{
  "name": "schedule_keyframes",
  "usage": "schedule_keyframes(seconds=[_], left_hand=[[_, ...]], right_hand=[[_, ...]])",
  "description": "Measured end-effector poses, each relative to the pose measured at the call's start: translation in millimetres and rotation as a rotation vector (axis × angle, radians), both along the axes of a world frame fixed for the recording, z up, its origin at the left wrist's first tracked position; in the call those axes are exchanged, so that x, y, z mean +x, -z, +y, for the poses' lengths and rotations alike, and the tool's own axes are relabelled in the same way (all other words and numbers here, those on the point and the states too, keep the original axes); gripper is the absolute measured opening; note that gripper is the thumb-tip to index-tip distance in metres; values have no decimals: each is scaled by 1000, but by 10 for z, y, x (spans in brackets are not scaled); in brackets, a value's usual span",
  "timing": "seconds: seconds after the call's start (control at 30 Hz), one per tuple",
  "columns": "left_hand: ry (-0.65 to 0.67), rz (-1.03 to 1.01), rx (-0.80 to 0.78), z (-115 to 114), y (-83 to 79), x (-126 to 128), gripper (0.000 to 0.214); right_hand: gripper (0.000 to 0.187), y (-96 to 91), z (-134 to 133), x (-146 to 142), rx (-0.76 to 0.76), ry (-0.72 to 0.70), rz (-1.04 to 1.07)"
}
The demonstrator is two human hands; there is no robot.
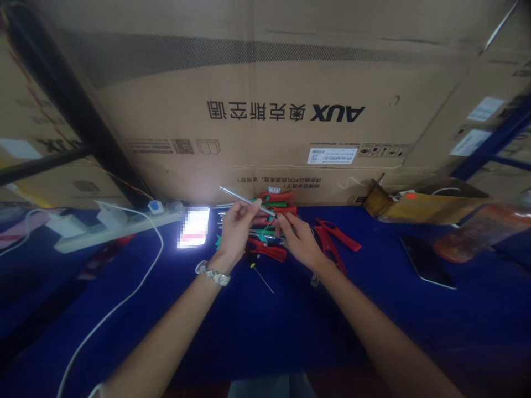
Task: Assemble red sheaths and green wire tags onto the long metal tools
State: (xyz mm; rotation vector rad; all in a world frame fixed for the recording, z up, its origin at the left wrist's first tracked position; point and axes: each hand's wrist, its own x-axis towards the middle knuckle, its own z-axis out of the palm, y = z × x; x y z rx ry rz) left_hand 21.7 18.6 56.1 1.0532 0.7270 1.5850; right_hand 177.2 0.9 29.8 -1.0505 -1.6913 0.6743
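Observation:
A slim silver metal rod [233,193] slants down to the right between my hands above the blue table. My left hand [239,229], with a watch on its wrist, is closed around the middle of the rod. My right hand [301,240] pinches at the lower right end of it, and the fingertips partly cover that end. Behind and below my hands lies a pile of red-handled tools [271,251] and green-handled tools [280,204], partly hidden by them. A thin tool with a yellow end [261,278] rests on the table just in front.
Red plastic pieces [329,243] lie right of my right hand. A lit screen [193,228] and a white power strip [120,229] are at left, with a cable [136,287]. At right are a dark phone [427,262], a bottle [468,237] and an open carton [415,210]. A big cardboard box [265,77] stands behind.

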Motion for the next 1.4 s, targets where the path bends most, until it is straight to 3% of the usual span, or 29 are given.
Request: schedule_keyframes(seconds=[0.17, 0.37, 0.6, 0.93, 1.1, 1.23, 1.4], left_hand=[[-43, -38, -18, 18, 19, 21, 32], [-90, -62, -60, -2, 141, -2, 34], [-125, 56, 23, -28, 192, -3, 28], [-110, 55, -13, -78, 179, 7, 32], [-49, 22, -34, -65, 204, 1, 31], [-54, 22, -20, -74, 132, -36, 32], [-62, -80, -9, -81, 11, -88, 37]], right_hand=[[26, -3, -44, -13, 1, 33, 29], [16, 29, -75, -75, 86, 106, -95], [15, -5, -63, -32, 143, 205, -316], [18, -20, -69, -121, 156, 267, -301], [18, -40, -106, -196, 176, 232, -271], [17, -68, -121, -216, 122, 159, -183], [41, -13, -79, -79, 105, 22, -148]])
